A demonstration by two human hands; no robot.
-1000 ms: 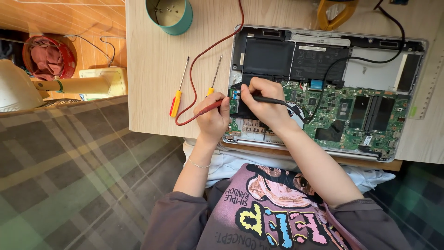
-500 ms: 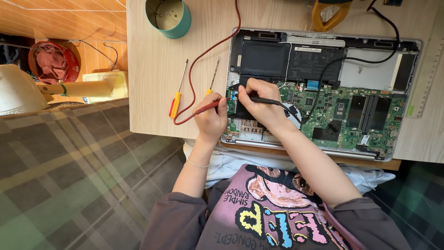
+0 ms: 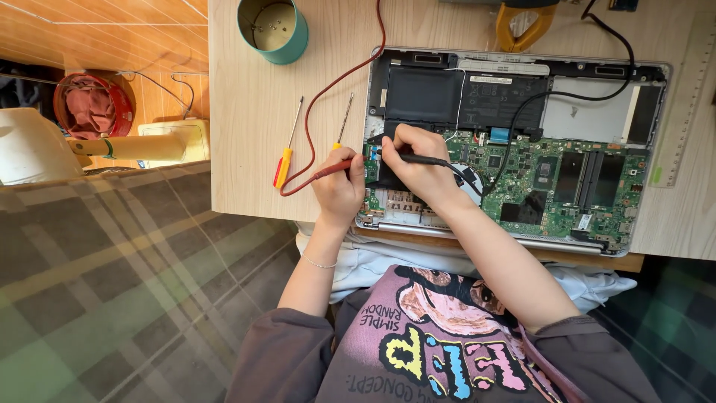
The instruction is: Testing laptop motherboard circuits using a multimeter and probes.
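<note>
An opened laptop (image 3: 514, 149) lies on the wooden desk (image 3: 253, 134), its green circuit board and black battery exposed. My left hand (image 3: 339, 186) grips a red test probe (image 3: 332, 170) by the laptop's left edge, its red lead looping up the desk. My right hand (image 3: 410, 160) holds a black test probe (image 3: 429, 159) over the board's left part, tip pointing left; a black lead runs off to the upper right.
A yellow-handled screwdriver (image 3: 286, 153) and a second thin screwdriver (image 3: 344, 119) lie left of the laptop. A teal cup (image 3: 274, 28) stands at the desk's back. A yellow tool (image 3: 520, 22) and a ruler (image 3: 690, 104) lie near the far and right edges.
Both hands stay on the probes at the laptop's left side; the right hand has shifted slightly up and left over the board.
</note>
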